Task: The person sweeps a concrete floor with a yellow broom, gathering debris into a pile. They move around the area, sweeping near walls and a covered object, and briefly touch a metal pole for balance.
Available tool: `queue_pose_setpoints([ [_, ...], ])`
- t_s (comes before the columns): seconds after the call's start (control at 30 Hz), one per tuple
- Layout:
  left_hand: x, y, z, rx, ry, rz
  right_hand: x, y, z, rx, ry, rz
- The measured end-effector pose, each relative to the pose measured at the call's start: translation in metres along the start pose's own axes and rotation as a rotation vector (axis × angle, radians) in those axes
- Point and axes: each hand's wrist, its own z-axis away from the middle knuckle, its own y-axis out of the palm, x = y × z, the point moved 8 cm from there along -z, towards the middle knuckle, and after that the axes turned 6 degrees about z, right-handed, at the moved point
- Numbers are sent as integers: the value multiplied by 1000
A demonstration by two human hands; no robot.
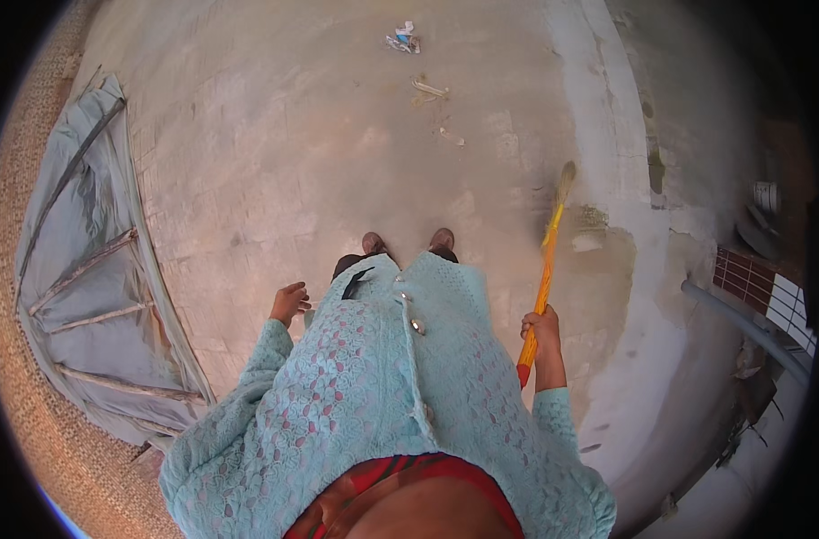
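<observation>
My right hand (541, 332) is wrapped round the orange-and-yellow handle of a long, slim broom (549, 260). The broom slants up and away from me, and its red handle end is beside my sleeve. At its far end, a narrow bunch of tan bristles hangs over or rests on the floor; I cannot tell which. To the left of my coat, my left hand (290, 303) holds nothing, its fingers slightly bent and apart. Both arms are in light blue knitted sleeves, and my brown shoes show between them on the paved floor (275, 162).
Crumpled litter (403, 38) lies far ahead, with pale scraps (429, 88) nearer. A grey sheet on a frame of sticks (95, 242) leans at the left by a rough brown wall (55, 431). At the right are a pale cement strip (612, 108), a grey pipe (751, 328) and a white container (766, 196).
</observation>
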Motion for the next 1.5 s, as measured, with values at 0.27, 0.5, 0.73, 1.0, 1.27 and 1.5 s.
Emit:
queue_pose_setpoints([
  [0.27, 59, -25, 45, -125, -86, 138, -9, 71, -85, 297, 150, -238],
  [0.5, 40, -38, 14, -142, 45, 42, 133, 218, -133, 696, 15, -503],
  [0.73, 29, 10, -36, -93, 44, 255, 152, 85, -109, 624, -126, -515],
  [1.0, -55, -17, -125, 80, 7, 276, 101, 40, 38, 94, -59, -363],
  [1.27, -137, -37, -133, 144, 141, 199, 48, 76, -96, 155, 235, -559],
  [1.5, -154, -112, -120, -14, 141, 51, 115, 219, -166, 333, 175, -660],
])
